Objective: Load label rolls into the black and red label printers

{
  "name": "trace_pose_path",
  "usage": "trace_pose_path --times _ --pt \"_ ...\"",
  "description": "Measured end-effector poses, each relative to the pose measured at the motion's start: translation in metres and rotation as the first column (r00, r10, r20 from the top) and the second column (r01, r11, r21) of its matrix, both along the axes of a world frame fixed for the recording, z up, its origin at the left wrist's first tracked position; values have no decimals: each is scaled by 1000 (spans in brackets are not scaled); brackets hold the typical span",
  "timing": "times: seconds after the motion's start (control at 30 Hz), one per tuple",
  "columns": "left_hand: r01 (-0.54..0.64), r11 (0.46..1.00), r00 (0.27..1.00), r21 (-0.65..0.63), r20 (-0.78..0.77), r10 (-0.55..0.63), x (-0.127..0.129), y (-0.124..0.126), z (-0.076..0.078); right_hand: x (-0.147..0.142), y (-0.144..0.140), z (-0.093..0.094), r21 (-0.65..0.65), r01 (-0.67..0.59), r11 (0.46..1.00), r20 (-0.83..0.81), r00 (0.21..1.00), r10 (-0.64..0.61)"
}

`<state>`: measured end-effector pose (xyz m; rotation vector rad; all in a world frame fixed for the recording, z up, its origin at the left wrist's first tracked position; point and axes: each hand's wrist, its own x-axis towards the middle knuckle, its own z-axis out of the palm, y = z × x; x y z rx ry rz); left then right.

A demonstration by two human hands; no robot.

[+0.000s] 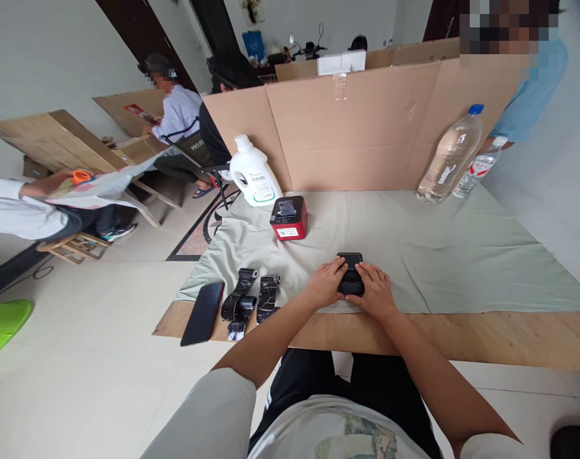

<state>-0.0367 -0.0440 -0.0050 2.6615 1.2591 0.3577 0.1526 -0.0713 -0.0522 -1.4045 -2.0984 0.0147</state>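
Observation:
A small black box-like device (350,278) lies on the cloth near the table's front edge; its exact kind does not show. My left hand (327,282) grips its left side, fingertips curled over the upper edge. Against the right side, my right hand (376,291) presses with its fingers over the edge. To the left of my forearm lie black ribbon-like rolls (242,296), partly unwound, and another black strip roll (268,296). Beside them is a dark smartphone (203,314), lying flat. Farther back sits a red and black cube-shaped device (289,218) with a white label.
A white jug (255,172) stands at the back left, before a cardboard partition (357,134). At the back right are a large clear bottle (450,159) and a smaller bottle (481,167). A grey-green cloth (443,248) covers the wooden table (491,331). Other people sit nearby.

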Motion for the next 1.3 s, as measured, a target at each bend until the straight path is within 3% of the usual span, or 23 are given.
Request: trace_pose_path --times 0.17,0.27,0.37,0.53,0.6,0.7,0.87,1.0,1.1,1.2,1.23,1.3 --pt "-9 1000 984 -24 175 13 -8 -9 -16 -5 -7 4 -47 20 999 -48 999 -22" --pt "-175 984 957 -38 230 180 -17 -20 -33 -19 -9 4 -75 114 991 -138 983 -123" --pt "-295 955 944 -29 143 296 -22 -29 -47 -42 -7 8 -125 250 960 -166 949 -268" --pt "-240 969 967 56 -72 244 -24 -37 -55 -64 8 17 -190 314 930 -39 944 -327" --pt "-203 976 971 84 -111 211 -26 -38 -55 -51 26 19 -157 305 939 -12 950 -311" --pt "-155 984 975 89 -145 167 -28 -38 -54 -3 70 23 -82 390 917 -45 918 -394" --pt "-164 983 972 78 -155 175 -30 -38 -52 111 154 27 -88 638 765 -104 758 -644" --pt "-165 983 976 81 -130 175 -30 -37 -51 172 178 22 -191 731 656 -2 667 -745" --pt "-170 985 979 37 -108 173 -29 -40 -50 185 174 19 -242 762 601 72 632 -772" --pt "-185 980 983 -71 -24 183 -31 -39 -49 172 171 21 -187 801 569 156 596 -788" --pt "-204 971 977 -125 44 211 -33 -35 -49 162 172 23 -135 805 577 169 593 -787" --pt "-280 927 909 -248 241 339 -42 -18 -47 136 178 26 -44 749 661 172 657 -734"
